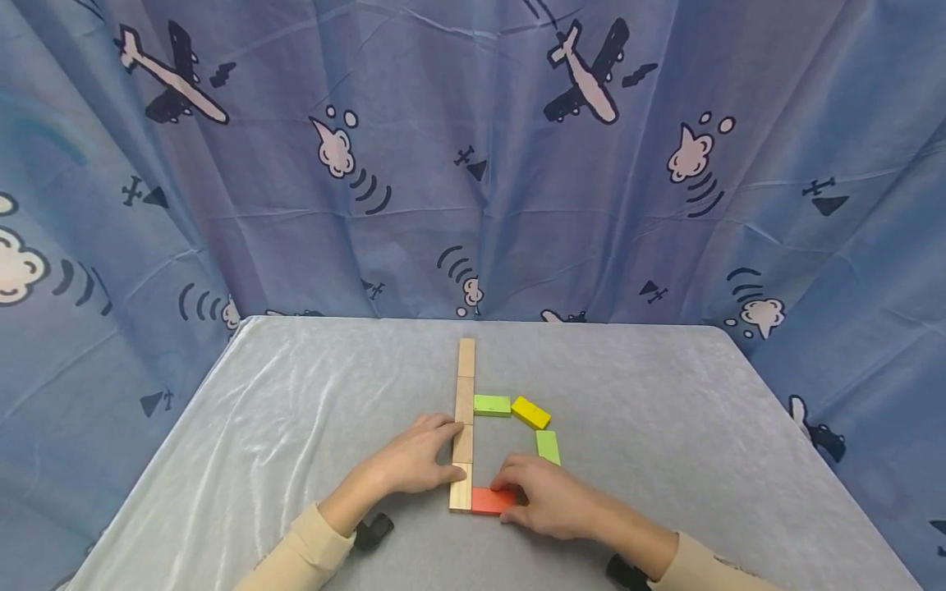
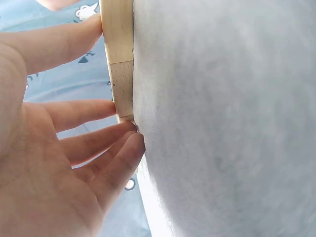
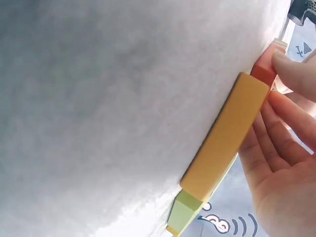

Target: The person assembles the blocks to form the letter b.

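Observation:
Several plain wooden blocks (image 1: 463, 398) lie end to end in a straight row running away from me. Along the row's left side, my left hand (image 1: 415, 456) touches the nearer blocks with thumb and fingertips, the fingers fairly straight. A red block (image 1: 489, 501) lies crosswise at the row's near end, against its right side. My right hand (image 1: 554, 499) pinches it between thumb and index finger. An orange-yellow block (image 3: 224, 136) stands beside that hand in the right wrist view, mostly hidden by it in the head view.
A green block (image 1: 491, 405) juts right from the wooden row, then a slanted yellow block (image 1: 530, 413) and a second green block (image 1: 548, 446) curve back toward my right hand. A pale cloth covers the table (image 1: 332, 394); a patterned blue curtain (image 1: 414, 164) hangs behind.

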### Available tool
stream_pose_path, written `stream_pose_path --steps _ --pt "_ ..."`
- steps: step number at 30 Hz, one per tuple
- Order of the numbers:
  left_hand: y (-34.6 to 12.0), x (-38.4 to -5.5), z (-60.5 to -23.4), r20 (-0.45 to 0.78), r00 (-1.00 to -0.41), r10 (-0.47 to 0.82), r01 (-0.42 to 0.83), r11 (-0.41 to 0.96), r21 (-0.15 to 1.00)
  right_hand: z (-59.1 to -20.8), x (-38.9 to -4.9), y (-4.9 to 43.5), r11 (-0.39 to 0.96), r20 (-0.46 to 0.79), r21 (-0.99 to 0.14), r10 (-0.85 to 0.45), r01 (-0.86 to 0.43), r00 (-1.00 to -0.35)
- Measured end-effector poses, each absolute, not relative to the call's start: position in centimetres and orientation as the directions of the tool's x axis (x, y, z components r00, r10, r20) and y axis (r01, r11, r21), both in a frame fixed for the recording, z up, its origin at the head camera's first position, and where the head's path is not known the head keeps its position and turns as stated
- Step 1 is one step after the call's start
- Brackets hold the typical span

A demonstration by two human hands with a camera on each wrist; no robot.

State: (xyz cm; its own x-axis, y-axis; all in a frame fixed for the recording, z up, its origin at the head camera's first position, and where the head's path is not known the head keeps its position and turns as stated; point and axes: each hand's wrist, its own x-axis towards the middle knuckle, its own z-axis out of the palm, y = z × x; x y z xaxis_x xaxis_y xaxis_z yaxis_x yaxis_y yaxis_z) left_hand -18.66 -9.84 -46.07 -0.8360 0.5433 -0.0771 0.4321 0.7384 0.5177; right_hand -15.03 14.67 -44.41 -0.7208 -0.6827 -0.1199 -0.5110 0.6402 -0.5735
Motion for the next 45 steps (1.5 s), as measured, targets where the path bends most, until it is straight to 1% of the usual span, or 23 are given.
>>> stream_pose_path --steps 5,13,20,26,37,45 --pt "-9.7 -18.7 -46.1 -0.072 -0.836 0.545 0.438 0.739 0.512 -44.2 -14.8 15.2 0.632 -0.078 -0.562 -0.682 -0.533 -0.727" --pt "-9.6 -18.5 -46.1 -0.081 -0.835 0.545 0.432 0.739 0.517 -43.4 -14.0 17.4 0.725 -0.041 -0.483 -0.579 -0.491 -0.815" --pt "-9.7 -18.5 -45.9 -0.083 -0.835 0.545 0.43 0.738 0.521 -43.2 -13.2 19.2 0.811 -0.069 -0.411 -0.482 -0.415 -0.873" --pt "-9.9 -18.6 -45.9 -0.081 -0.834 0.546 0.432 0.737 0.52 -43.4 -12.8 19.4 0.839 -0.096 -0.397 -0.441 -0.372 -0.892" --pt "-9.8 -18.6 -46.2 -0.076 -0.834 0.547 0.436 0.736 0.517 -44.1 -12.5 18.4 0.875 -0.063 -0.363 -0.366 -0.32 -0.928" --pt "-10.0 -18.6 -45.9 -0.076 -0.825 0.56 0.438 0.718 0.541 -44.0 -12.6 18.4 0.881 -0.089 -0.386 -0.33 -0.273 -0.94"
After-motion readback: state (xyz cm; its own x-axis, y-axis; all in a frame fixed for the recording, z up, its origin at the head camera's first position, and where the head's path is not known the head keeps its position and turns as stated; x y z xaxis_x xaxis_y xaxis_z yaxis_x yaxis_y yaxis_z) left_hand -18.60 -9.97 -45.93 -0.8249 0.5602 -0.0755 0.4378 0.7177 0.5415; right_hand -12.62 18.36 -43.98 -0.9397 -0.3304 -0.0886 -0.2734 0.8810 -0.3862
